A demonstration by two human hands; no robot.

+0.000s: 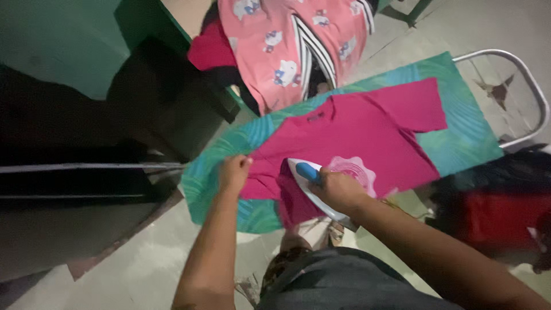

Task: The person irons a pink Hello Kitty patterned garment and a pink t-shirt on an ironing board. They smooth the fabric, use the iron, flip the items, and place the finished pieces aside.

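Right hand (338,189) wrapped around the blue handle of the iron (313,186) on a soft, limp magenta T-shirt (367,126) – left hand (234,172) pinching its hem flat on the green ironing board (459,132) – probably light, easily wrinkled
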